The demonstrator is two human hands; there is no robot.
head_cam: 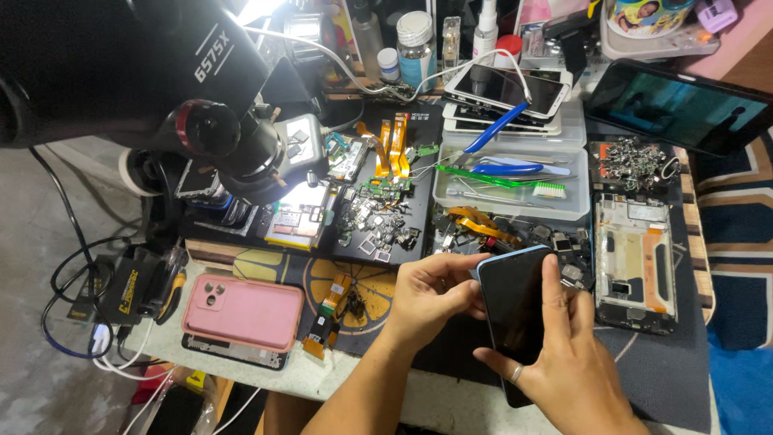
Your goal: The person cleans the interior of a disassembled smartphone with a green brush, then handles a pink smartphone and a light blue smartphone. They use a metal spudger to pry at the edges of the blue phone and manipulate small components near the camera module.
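Nearest the lens, the person's right hand (pixel 564 366) grips a dark smartphone (pixel 515 310) in a light-blue case, thumb stretched up along its right edge and the palm behind its lower part; a ring shows on one finger. Just left of it, the left hand (pixel 435 290) pinches the phone's upper left edge, fingertips curled over the case rim. Both hands are closed on the phone, which is held tilted above the mat, in front of the body.

Judging by its look, the phone is light, stiff and flat, with a slick glass face that would crack if dropped; the rubbery case edge seems the safest place to hold, as both hands do now.

Beyond the right hand's fingertips lies an opened phone frame (pixel 636 262) with bare boards, and past that a clear tray (pixel 511 185) with blue-handled tools and a green brush. Beyond the left hand, loose flex cables and small metal parts (pixel 378 229) are scattered on a dark mat. Further left of that hand sits a pink-cased phone (pixel 241 310), face down. A black microscope (pixel 201 105) leans over the far left.

The bench (pixel 338 379) is crowded, covered with a patterned mat; bottles, stacked phones (pixel 499 97) and a dark tablet (pixel 676 105) line its far side.
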